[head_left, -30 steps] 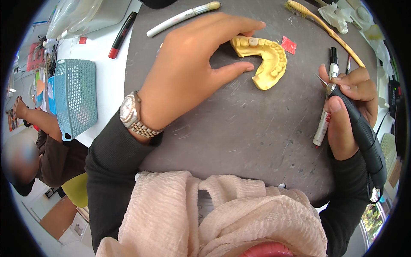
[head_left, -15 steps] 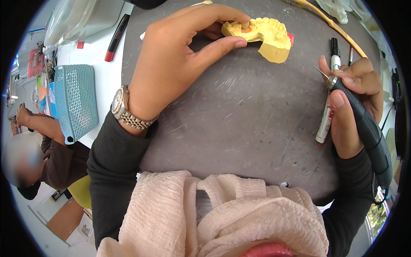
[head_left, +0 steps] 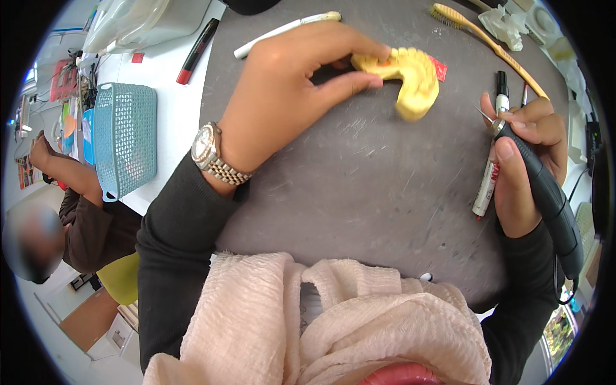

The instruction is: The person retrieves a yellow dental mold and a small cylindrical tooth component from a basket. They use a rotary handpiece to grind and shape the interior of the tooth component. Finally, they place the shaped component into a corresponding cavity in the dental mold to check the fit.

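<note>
Between the thumb and fingers of my left hand is one end of a yellow dental cast, horseshoe-shaped with a row of teeth. The cast is slightly blurred, and an orange spot shows beside my fingertips. A red piece lies behind its right side. My right hand grips a black handpiece with a thin pointed metal bit, its tip toward the cast but well apart from it. Beneath that hand lies a white marker with a black cap.
On the dark worktop lie a white pen-like tool and a wooden-handled brush, with crumpled plastic nearby. At left are a red-and-black marker, a blue basket and a clear bin. Another person sits at far left.
My left hand has shifted the cast right and nearer to me, tilting it. The white pen-like tool shows more fully behind my hand. My right hand has barely moved.
</note>
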Tool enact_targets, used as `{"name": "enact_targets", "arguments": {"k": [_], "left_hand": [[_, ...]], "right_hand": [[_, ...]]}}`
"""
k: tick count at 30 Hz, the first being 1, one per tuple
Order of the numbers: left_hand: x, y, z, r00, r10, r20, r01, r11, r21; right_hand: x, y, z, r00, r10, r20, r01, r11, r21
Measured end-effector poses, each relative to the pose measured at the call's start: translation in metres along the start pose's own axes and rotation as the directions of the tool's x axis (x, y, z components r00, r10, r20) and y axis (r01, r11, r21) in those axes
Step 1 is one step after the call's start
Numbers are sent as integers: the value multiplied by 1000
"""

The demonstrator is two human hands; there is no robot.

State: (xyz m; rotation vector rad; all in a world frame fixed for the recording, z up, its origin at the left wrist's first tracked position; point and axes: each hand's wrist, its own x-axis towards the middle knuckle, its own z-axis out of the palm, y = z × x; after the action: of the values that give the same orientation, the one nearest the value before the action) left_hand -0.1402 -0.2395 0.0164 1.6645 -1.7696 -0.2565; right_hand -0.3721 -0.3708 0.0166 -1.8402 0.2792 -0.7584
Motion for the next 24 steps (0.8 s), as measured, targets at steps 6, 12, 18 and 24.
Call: {"name": "enact_targets", "arguments": {"k": [6,12,18,24], "left_hand": [[-1,4,4,994,-56,-95,46,993,-108],[2,4,5,997,32,-76,-31,999,17],[1,7,7,993,-18,-114,14,999,-35],[-1,10,9,991,2,-135,4,999,38]], "right_hand": [[0,-2,1,999,41,-14,-41,999,-3],[0,-1,1,999,46,-28,-47,999,-9],[0,-1,2,999,44,-30,-44,999,-2],[1,1,3,1000,10,-23,-8,996,94]]}}
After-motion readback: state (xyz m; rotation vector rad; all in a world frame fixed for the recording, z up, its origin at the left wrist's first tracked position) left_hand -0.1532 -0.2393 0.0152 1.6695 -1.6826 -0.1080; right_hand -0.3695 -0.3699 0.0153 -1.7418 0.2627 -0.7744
